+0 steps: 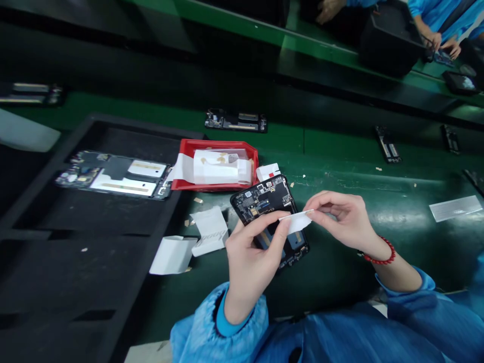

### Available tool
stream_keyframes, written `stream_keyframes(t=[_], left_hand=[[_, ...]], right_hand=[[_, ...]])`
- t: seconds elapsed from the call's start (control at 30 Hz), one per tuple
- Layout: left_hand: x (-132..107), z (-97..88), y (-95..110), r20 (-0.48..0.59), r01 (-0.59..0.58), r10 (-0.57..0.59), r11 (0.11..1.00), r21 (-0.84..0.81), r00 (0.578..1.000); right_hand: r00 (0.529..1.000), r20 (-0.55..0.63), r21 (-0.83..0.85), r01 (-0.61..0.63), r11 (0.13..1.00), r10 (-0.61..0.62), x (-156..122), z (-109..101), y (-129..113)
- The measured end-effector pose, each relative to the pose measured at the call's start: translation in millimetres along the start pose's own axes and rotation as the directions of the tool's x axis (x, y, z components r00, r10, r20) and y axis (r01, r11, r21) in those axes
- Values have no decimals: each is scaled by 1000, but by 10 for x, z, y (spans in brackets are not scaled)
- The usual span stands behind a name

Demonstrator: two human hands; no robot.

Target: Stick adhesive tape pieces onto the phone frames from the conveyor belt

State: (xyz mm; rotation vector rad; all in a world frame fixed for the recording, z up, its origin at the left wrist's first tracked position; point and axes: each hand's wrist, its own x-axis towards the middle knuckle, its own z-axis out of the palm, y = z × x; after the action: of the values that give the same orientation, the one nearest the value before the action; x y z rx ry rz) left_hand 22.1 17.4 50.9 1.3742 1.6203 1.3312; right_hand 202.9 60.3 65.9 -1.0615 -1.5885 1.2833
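Observation:
An opened phone body [264, 201] with its black circuit board exposed lies under my hands on the green bench. My left hand [251, 254] grips the phone from below, its thumb and forefinger also pinching a small white strip [300, 221]. My right hand [342, 217], with a red bead bracelet at the wrist, pinches the other end of that strip over the phone's middle. Both sleeves are blue.
A red tray [189, 148] with white sheets sits behind the phone. Another opened phone [113, 174] lies in a black tray [56, 227] at left. White paper pieces [209, 229] lie nearby. More phone frames [236, 121] and another person's hands [449, 46] are at the far bench.

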Motion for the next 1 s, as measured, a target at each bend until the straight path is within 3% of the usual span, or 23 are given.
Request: stream_keyframes(t=[0.1,0.27,0.5,0.57,0.73,0.8,0.9,1.0], left_hand=[[11,8,21,30,-9,10,999,-36,1000],[-14,41,16,-35,-102,103,994,28,994],[-45,46,7,-56,-223,229,970,95,972],[-38,55,18,-39,-244,249,965,95,968],[-33,93,11,-5,-250,251,964,86,968],[-37,105,-9,2,-240,241,967,79,971],[-41,117,-33,3,-233,233,971,58,972],[-39,122,-40,11,-217,217,975,48,976]], right_hand=[[997,6,-97,76,992,-76,1,17,-14],[978,113,-263,200,944,-175,-5,-2,-33],[922,239,-437,383,814,-306,37,-122,-110],[889,316,-524,455,720,-332,71,-175,-159],[749,559,-699,657,282,-356,133,-240,-313],[694,630,-686,708,168,-348,148,-235,-343],[635,689,-647,756,99,-349,171,-226,-336],[623,704,-632,769,101,-340,176,-244,-311]])
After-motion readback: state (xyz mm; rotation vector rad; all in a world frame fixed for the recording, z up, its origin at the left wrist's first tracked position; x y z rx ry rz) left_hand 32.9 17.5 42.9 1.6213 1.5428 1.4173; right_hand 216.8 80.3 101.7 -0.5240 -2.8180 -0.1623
